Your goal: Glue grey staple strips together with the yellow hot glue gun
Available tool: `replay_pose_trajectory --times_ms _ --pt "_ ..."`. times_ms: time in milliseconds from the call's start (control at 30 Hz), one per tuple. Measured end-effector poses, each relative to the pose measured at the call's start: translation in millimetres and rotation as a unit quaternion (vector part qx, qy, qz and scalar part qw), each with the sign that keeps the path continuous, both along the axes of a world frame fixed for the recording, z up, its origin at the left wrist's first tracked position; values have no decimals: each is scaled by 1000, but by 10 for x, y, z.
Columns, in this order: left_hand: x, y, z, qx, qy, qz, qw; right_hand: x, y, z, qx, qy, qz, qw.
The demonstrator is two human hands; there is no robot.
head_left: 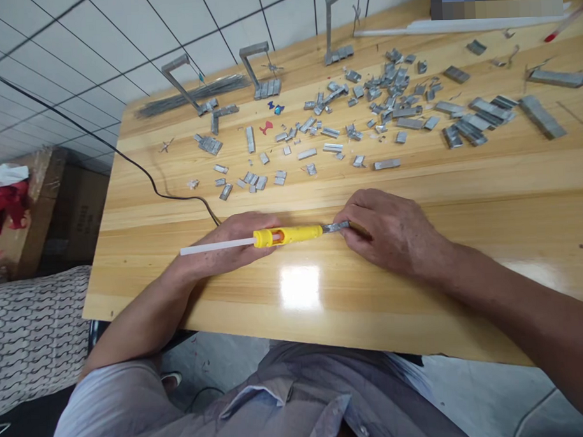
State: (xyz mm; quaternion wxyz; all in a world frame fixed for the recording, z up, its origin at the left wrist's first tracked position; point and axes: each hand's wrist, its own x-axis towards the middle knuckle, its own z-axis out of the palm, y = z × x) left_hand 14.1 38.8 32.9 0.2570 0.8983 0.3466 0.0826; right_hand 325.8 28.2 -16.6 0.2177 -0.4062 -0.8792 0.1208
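Note:
My left hand (230,243) is closed around a yellow glue gun (287,235) that lies level just above the wooden table (323,294). A white glue stick (216,247) juts out of its back end to the left. The gun's metal tip (334,227) points right. My right hand (392,231) is closed in a pinch right at that tip, on something small that its fingers hide. A black cable (141,171) runs from under my left hand across the table to the left edge.
Several small grey metal clips (387,87) lie scattered over the far half of the table, with longer strips (541,116) at the right. Three bent metal stands (260,70) stand near the far edge. Cardboard boxes (42,208) sit on the floor at left.

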Motion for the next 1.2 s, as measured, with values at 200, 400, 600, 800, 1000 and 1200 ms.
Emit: replay_pose_trajectory --times_ms 200,400,600,800,1000,1200 --pt "36 21 40 16 -8 -34 999 -21 -16 11 10 -13 -3 1000" --pt "37 18 48 8 -4 -26 1000 -48 -24 13 12 -6 -2 1000" --pt "33 9 30 22 -4 -27 999 -71 -51 5 25 0 -12 1000" --pt "45 9 47 -1 5 -17 1000 -98 -65 -6 35 4 -16 999" --pt "33 19 29 -2 -2 -26 1000 -106 -53 -5 21 4 -15 1000" --pt "15 14 16 12 -23 -36 999 -87 -39 3 13 -4 -10 1000"
